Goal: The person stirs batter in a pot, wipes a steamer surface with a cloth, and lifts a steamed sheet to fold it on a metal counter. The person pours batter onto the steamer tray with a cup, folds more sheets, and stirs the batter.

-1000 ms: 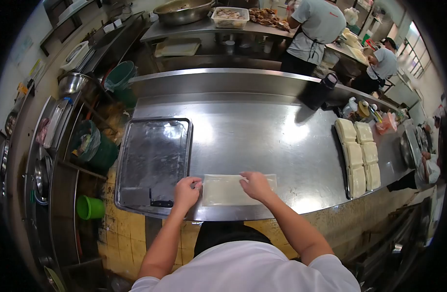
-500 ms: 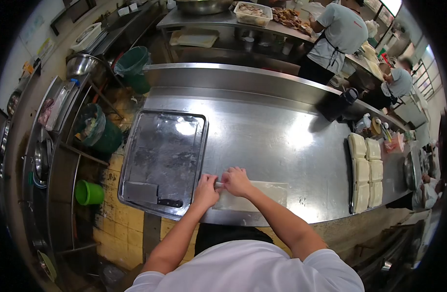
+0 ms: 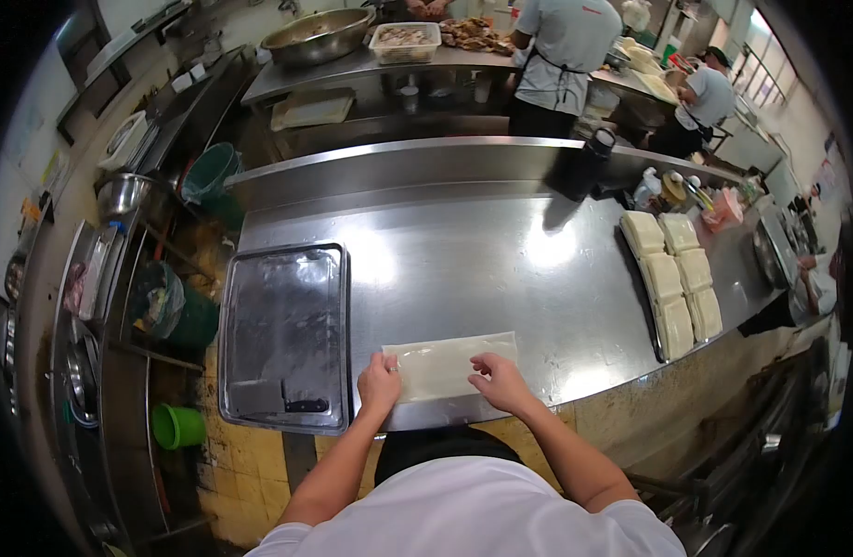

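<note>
A flat, pale, shiny packet (image 3: 436, 367), seemingly wrapped in clear plastic, lies on the steel table near its front edge. My left hand (image 3: 380, 382) is closed on the packet's left edge, its fingertips partly hidden. Over the right part of the packet is my right hand (image 3: 501, 381), thumb and fingers apart with nothing between them; whether it touches the surface I cannot tell. To the left, a dark metal tray (image 3: 287, 320) holds a cleaver (image 3: 276, 399) with a black handle.
Several similar pale packets (image 3: 670, 283) are stacked in two rows at the right. A black container (image 3: 584, 167) stands by the raised back ledge (image 3: 398, 162). Green bins (image 3: 171, 306) and a lime bucket (image 3: 178, 426) are on the left floor. Co-workers (image 3: 561, 65) stand beyond.
My right hand has moved right, away from my left hand, uncovering most of the packet. My left hand stays at the left end. The camera view has shifted.
</note>
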